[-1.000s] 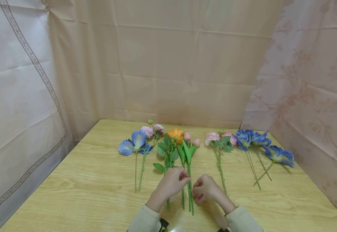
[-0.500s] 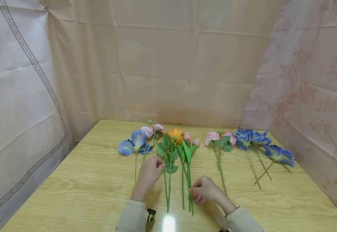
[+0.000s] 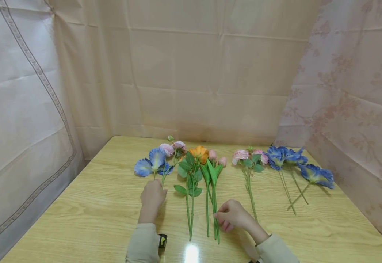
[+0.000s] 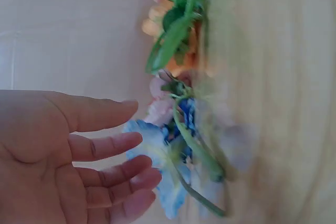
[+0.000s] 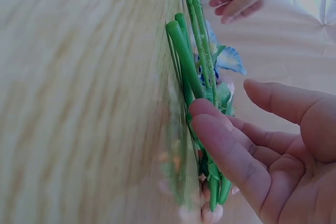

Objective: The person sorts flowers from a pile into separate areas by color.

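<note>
Resting on the wooden table (image 3: 89,204), the right hand (image 3: 232,215) lays its fingertips (image 5: 202,109) against the green tulip stems (image 3: 214,215); the fingers are loosely bent and grip nothing. The left hand (image 3: 152,197) hovers over the stems of the blue flower (image 3: 151,162), fingers relaxed and spread apart, holding nothing. Between the hands lies the orange rose (image 3: 199,153), its stem pointing toward the person. Farther right lie a pink carnation sprig (image 3: 248,157) and more blue blossoms (image 3: 309,171). Beige cloth (image 3: 191,69) hangs behind.
</note>
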A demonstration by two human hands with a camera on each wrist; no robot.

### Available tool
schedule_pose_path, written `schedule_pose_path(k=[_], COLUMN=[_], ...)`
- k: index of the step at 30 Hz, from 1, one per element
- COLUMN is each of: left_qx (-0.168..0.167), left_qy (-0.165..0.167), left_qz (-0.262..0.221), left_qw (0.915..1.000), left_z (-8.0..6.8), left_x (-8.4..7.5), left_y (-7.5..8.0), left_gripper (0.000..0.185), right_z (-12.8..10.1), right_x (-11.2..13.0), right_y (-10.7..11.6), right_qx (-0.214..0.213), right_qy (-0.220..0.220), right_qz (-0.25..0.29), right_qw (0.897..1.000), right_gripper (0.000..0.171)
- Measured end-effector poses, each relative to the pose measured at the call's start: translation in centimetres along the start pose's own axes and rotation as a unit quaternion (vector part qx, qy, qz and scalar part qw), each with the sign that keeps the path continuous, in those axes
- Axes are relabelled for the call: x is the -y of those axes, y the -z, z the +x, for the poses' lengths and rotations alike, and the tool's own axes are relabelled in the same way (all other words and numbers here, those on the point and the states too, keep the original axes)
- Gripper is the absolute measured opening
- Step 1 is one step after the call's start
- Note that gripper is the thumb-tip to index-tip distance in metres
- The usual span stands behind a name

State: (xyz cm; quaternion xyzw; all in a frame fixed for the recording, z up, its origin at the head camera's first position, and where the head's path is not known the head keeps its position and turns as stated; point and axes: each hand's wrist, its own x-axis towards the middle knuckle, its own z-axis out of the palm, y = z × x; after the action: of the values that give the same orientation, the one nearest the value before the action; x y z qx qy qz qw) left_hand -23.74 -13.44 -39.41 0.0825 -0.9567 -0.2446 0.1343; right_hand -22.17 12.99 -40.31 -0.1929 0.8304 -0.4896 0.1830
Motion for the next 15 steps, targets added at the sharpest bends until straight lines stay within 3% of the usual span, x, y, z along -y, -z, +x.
schedule_pose_path(k=[9, 15], left_qx=[0.047, 0.057], left_qy=[0.036, 0.039], left_qz=[0.005, 0.004], left_qw=[0.9983, 0.9976], left_z=[0.2, 0.2], left_x=[0.7, 1.2], left_y=[-0.2, -0.2], left_gripper=[0.024, 0.011], right_z=[-0.1, -0.1], right_x=[0.0, 0.2], right_y=[0.0, 0.0], right_qx=[0.004, 0.009], right_qy=[0.002, 0.005], right_qz=[0.003, 0.006], right_qw=[1.000, 1.000], right_gripper=[0.020, 0.019])
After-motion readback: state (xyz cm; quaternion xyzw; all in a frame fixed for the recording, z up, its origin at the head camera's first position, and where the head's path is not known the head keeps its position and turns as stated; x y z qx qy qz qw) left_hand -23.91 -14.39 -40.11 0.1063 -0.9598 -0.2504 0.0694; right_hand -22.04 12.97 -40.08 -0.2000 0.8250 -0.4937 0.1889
